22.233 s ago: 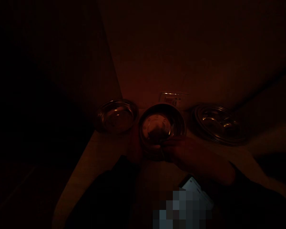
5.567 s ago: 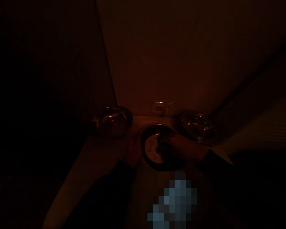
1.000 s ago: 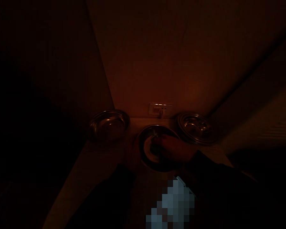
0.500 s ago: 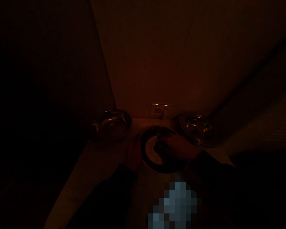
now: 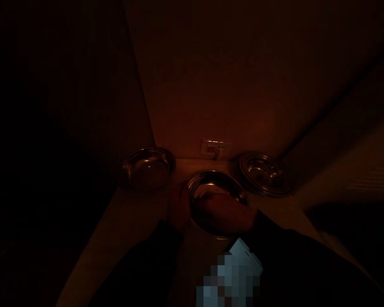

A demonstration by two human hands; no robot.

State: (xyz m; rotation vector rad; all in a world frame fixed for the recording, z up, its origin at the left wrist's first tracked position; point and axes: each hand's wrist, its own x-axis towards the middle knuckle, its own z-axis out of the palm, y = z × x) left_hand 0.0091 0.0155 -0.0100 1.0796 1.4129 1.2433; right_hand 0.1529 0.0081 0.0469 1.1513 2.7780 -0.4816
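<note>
In dim light, a round metal bowl [image 5: 216, 175] stands on the wooden surface in front of me. My left hand [image 5: 179, 207] is at the bowl's left rim and seems closed on it; its fingers are mostly in shadow. Inside the bowl my right hand [image 5: 225, 209] is bent palm down over the lower half. Its fingers look closed and pressed toward the bottom, around something dark that I cannot make out.
Another metal bowl [image 5: 149, 164] sits at the back left. A stack of metal dishes [image 5: 265, 172] stands at the back right. A wall socket [image 5: 216, 148] with a plug is behind. A pale, pixelated item [image 5: 243, 260] shows at the bottom.
My right hand has moved toward me and slightly left inside the bowl, leaving its far inner wall in view. My left hand stays at the left rim.
</note>
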